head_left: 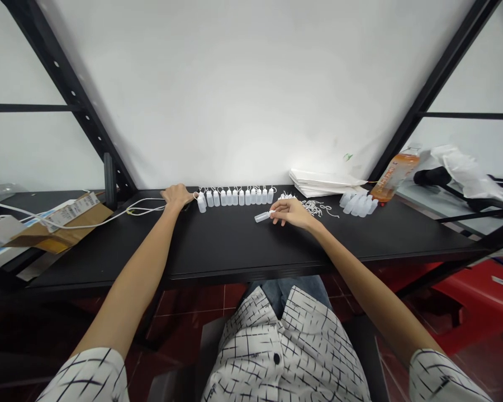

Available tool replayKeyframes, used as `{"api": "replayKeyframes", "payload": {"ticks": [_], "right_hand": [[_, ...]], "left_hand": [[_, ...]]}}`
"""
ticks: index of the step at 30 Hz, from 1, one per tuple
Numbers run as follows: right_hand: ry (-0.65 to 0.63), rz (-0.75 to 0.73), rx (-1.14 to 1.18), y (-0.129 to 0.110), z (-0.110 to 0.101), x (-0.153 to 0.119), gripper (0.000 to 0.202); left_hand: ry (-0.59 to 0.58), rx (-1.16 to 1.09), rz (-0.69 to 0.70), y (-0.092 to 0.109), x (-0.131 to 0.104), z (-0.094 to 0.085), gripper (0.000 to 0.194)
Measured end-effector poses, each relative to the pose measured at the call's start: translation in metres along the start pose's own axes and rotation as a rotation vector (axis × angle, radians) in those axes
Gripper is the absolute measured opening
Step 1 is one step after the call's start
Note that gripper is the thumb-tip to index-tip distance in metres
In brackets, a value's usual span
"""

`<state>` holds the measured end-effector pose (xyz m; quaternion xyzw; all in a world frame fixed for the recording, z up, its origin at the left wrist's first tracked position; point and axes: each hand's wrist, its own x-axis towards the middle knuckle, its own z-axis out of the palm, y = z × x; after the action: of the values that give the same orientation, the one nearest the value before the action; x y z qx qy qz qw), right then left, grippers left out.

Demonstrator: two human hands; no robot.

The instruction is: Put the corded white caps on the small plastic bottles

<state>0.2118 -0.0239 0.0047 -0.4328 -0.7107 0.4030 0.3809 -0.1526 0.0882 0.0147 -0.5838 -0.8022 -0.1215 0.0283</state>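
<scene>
My right hand (288, 212) is pinched around the white cap end of a small translucent dropper bottle (262, 217), which lies tilted low over the black table. Left of it, a row of similar white-capped bottles (241, 197) with white string loops stands along the back. My left hand (177, 196) rests at the row's left end, back up, close beside the leftmost bottle (202, 202); its fingertips are hidden. Behind my right hand are several small white caps (285, 196) and a pile of white string loops (314, 208).
Uncapped bottles (357, 204) lie grouped at the right, beside an orange drink bottle (396, 174). White paper sheets (324, 183) lean by the wall. A white cable (109, 222) crosses the left side near an open cardboard box (62, 223). Black shelf posts (84, 111) flank the table.
</scene>
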Motion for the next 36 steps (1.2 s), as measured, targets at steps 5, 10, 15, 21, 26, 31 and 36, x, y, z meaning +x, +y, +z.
{"api": "replayKeyframes", "payload": {"ticks": [5, 10, 15, 21, 26, 31, 36], "right_hand": [[0.009, -0.005, 0.008, 0.002, 0.000, 0.001, 0.021], [0.019, -0.027, 0.030, 0.003, 0.001, 0.002, 0.023], [0.017, -0.037, 0.030, 0.004, 0.002, 0.005, 0.024], [0.047, -0.042, 0.061, 0.002, -0.001, 0.003, 0.032], [0.057, -0.060, 0.120, 0.001, -0.002, 0.002, 0.037], [0.079, -0.061, 0.166, 0.000, -0.003, 0.003, 0.041], [0.069, -0.069, 0.169, 0.000, -0.004, 0.003, 0.043]], "left_hand": [[0.083, -0.158, -0.019, -0.012, -0.002, -0.012, 0.069], [0.462, -0.302, 0.041, -0.002, -0.021, -0.052, 0.044], [0.615, -0.441, 0.531, 0.054, -0.099, -0.058, 0.032], [0.309, -0.338, 0.895, 0.114, -0.166, -0.007, 0.040], [0.048, -0.376, 1.001, 0.119, -0.150, -0.002, 0.036], [-0.145, -0.577, 0.990, 0.124, -0.136, -0.007, 0.034], [-0.317, -0.781, 0.968, 0.127, -0.139, 0.002, 0.032]]}}
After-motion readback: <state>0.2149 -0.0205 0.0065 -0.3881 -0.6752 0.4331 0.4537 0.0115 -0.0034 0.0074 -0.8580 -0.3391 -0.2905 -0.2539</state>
